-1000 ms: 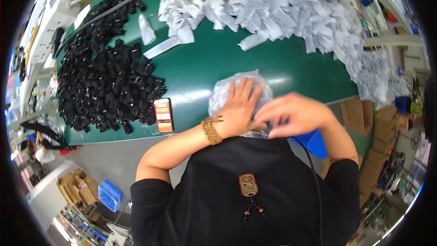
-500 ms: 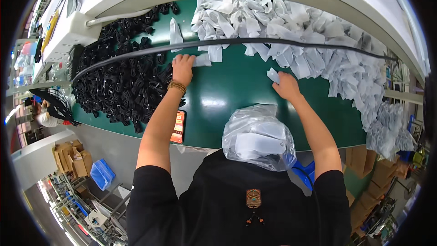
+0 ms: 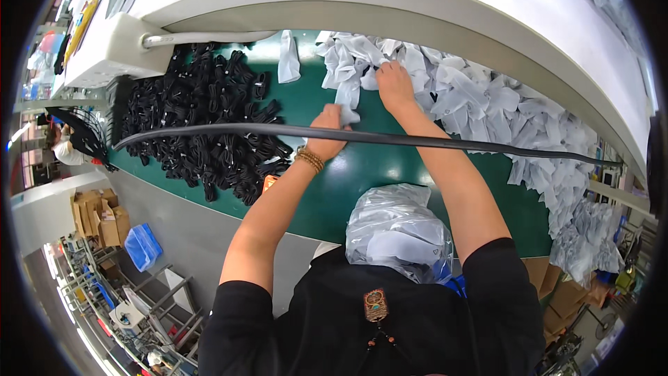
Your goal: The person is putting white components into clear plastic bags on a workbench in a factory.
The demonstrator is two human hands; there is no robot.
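Observation:
My left hand [image 3: 328, 131], a beaded bracelet on its wrist, is closed on a small white plastic bag [image 3: 348, 117] that sticks out past its fingertips. Farther forward and to the right, my right hand [image 3: 395, 87] reaches into the near-left part of a heap of white plastic bags [image 3: 480, 94]. Its fingers are pinched on one of them, partly hidden by the hand. Left of my left hand lies a large pile of coiled black cables [image 3: 202, 122]. One white bag [image 3: 289, 59] lies apart, between the cables and the heap.
A thick black cable [image 3: 417, 141] spans the view above the green table [image 3: 348, 174]. A clear plastic bag with white contents [image 3: 400, 233] sits against my chest. My left forearm partly covers a phone [image 3: 269, 182]. A white power strip [image 3: 115, 49] is at far left.
My right hand has moved forward and left into the bag heap. My left hand has shifted right and slightly nearer, still with a white bag. The view has tilted, and the overhead cable appears lower.

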